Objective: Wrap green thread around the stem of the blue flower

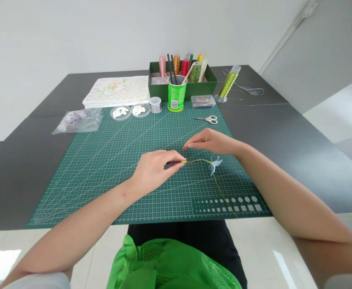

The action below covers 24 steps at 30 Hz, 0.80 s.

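Above the middle of the green cutting mat point(103, 160), my left hand point(153, 168) is closed in a pinch. Between its thumb and fingers is a thin dark stem point(176, 162) with a bit of yellow-green at the fingertips. From there a curved thin stem runs right to a small pale blue flower point(215, 164). A fine yellow-green thread point(220, 188) trails from near the flower to the mat's front edge. Up and to the right, my right hand point(210, 140) has its fingertips pressed together; whatever they hold, if anything, is too fine to make out.
Behind lie scissors point(210, 119), a clear box point(203, 101), a green cup point(176, 96) of sticks, and a dark green box point(212, 86) of thread spools. A green spool point(229, 82) stands right. Dishes of white pieces point(121, 112) and a plastic bag point(79, 121) sit left.
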### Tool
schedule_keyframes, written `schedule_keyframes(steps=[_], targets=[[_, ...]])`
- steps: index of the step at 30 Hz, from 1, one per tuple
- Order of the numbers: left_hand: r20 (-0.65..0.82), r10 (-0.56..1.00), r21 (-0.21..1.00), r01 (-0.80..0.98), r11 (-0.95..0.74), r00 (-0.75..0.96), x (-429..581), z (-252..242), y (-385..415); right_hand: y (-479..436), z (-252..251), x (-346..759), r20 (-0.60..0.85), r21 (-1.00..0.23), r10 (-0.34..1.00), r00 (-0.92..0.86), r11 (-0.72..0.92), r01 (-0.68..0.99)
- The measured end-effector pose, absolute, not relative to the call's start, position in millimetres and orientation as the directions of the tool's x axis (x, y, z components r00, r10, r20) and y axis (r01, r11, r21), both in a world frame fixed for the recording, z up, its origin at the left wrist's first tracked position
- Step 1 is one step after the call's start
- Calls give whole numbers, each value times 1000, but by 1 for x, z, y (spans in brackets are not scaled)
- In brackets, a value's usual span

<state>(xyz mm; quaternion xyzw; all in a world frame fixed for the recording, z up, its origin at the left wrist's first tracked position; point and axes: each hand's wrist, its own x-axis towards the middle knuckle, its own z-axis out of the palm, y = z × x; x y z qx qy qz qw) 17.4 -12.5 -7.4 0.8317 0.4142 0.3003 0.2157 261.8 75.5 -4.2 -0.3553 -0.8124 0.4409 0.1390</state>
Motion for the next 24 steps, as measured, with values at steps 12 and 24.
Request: schedule_keyframes(steps=[12, 24], targets=[[302, 949, 840, 446, -309, 88, 13, -3, -4, 71, -12, 255, -154, -785, 680, -717, 356, 507], [198, 979, 848, 491, -197, 51, 9, -4, 4, 35, 26, 246, -89, -824, 515, -852, 443, 354]])
